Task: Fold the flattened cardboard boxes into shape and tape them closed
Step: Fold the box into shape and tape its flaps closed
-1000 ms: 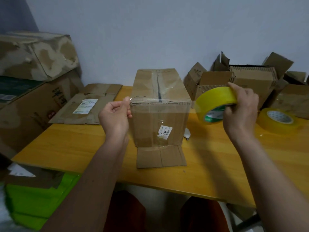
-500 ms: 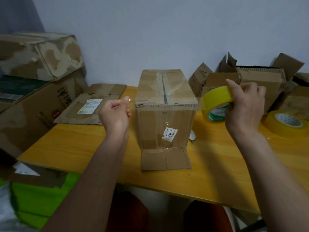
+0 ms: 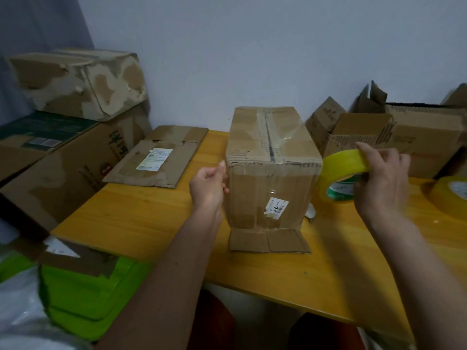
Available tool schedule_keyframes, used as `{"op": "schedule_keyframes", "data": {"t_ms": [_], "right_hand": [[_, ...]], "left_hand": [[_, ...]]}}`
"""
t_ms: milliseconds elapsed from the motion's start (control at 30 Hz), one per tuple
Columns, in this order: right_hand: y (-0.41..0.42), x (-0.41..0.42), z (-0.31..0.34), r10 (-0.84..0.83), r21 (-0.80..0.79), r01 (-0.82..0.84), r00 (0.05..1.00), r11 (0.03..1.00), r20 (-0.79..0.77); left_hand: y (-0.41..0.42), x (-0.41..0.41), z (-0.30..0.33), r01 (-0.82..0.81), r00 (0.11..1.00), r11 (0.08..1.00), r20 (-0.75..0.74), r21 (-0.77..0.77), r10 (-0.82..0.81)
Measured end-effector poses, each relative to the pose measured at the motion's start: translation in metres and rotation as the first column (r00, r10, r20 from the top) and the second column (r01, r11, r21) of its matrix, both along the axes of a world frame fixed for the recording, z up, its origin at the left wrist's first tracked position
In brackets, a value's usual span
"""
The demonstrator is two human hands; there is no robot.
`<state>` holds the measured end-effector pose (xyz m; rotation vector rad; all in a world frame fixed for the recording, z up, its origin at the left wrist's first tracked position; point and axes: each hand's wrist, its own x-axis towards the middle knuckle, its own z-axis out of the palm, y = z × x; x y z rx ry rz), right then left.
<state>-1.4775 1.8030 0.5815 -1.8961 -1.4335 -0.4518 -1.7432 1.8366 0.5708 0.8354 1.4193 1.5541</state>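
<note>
Taping step, and it's live right now. The box (image 3: 273, 173) stands upright on the bench (image 3: 141, 218), top flaps folded shut with clear tape already running along the centre seam. One flap at its foot splays out flat on the bench toward the person, so that end looks unfinished.

Left hand (image 3: 208, 186) sits hard against the box's left upper corner, fingers curled in a pinch. It looks to be pinning the free end of a strip there, though the tape is clear and I can't make out the end itself. Right hand (image 3: 379, 183) is off the box's right side, fingers and thumb wrapped around the yellow roll (image 3: 340, 173), which hangs just beside the top right corner. So both hands are closed on something, one on each side of the box.

My read: a band is being stretched across the front top edge, left to right. Next move calls for keeping that strip taut, bringing the roll down round the right corner, and pressing the tape flat before tearing it. Slack here would wrinkle it or let it stick to itself.

A spare roll (image 3: 452, 195) lies further right of the box, a flattened carton (image 3: 156, 157) to its left, and open boxes (image 3: 394, 137) behind and to its right.
</note>
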Motion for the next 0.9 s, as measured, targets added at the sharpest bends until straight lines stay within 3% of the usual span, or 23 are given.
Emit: {"op": "schedule_keyframes", "data": {"t_ms": [100,200,267,333,367,500,600,733,833,900], "right_hand": [[0.000,0.000,-0.001,0.004,0.000,-0.004,1.000,1.000,-0.026],[-0.001,-0.001,0.000,0.021,0.012,-0.021,0.999,1.000,-0.033],[-0.002,-0.003,0.001,0.037,0.003,-0.037,0.999,0.999,-0.033],[-0.005,-0.005,0.001,0.054,-0.002,-0.054,0.998,0.999,-0.023],[-0.006,-0.006,0.002,0.063,0.000,-0.063,0.998,0.998,-0.018],[-0.012,-0.010,0.001,0.140,0.014,-0.140,0.988,0.990,-0.062],[-0.014,-0.018,0.000,0.225,0.029,-0.223,0.967,0.974,-0.121],[-0.014,-0.023,0.001,0.263,0.063,-0.256,0.949,0.965,-0.174],[-0.014,-0.025,0.001,0.254,0.072,-0.245,0.951,0.967,-0.178],[-0.014,-0.026,0.000,0.250,0.075,-0.240,0.951,0.968,-0.182]], "left_hand": [[0.000,-0.003,-0.001,0.117,0.969,0.986,-0.206,-0.119,-0.139],[0.000,-0.004,-0.001,0.155,0.945,0.966,-0.255,-0.206,-0.206],[-0.001,-0.004,0.001,0.029,0.936,1.000,-0.350,-0.010,-0.031],[-0.006,-0.006,0.004,0.006,0.885,0.945,-0.443,0.326,0.147],[-0.007,-0.008,0.005,0.038,0.857,0.907,-0.481,0.419,0.186],[-0.007,-0.018,0.005,0.052,0.754,0.879,-0.596,0.473,0.277],[-0.003,-0.022,0.006,0.020,0.833,0.918,-0.514,0.395,0.203],[0.014,-0.033,0.011,0.007,0.963,0.993,-0.268,0.118,0.025],[0.010,-0.031,0.001,-0.009,0.915,0.997,-0.400,0.075,0.039],[0.008,-0.030,-0.004,0.050,0.796,0.999,-0.604,0.008,-0.035]]}}
